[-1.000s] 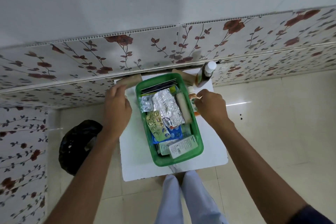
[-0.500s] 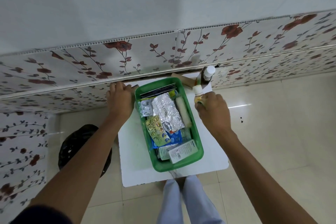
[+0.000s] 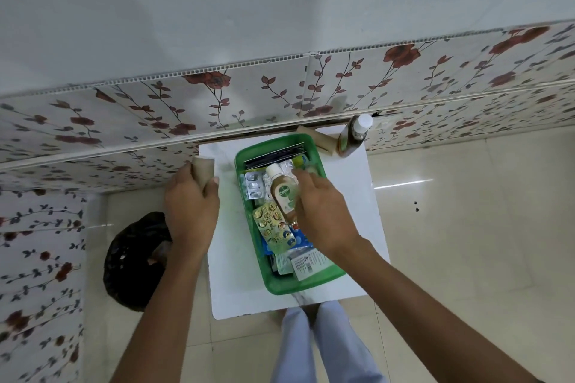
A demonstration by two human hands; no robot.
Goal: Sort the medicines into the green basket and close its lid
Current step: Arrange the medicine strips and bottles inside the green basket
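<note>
At the bottom centre of the frame the person's pale trouser legs (image 3: 314, 345) stand against the near edge of the white table (image 3: 236, 274). The green basket (image 3: 281, 284) sits lengthwise at the frame's centre, its near rim close to that edge, with bare tabletop on both sides. Blister packs (image 3: 273, 224) and a white box (image 3: 311, 264) fill it. Over its middle, the right hand (image 3: 323, 214) has its fingers wrapped around a small Dettol bottle (image 3: 281, 193), tilted, cap pointing up-frame. Left of the basket, the left hand (image 3: 189, 208) curls around a cardboard tube (image 3: 203, 168) at the table's left edge. Lower left, a black bag (image 3: 133, 261) lies on the floor. At the far right corner a brown bottle (image 3: 353, 135) stands beside another tube (image 3: 320, 140), against the floral wall.
</note>
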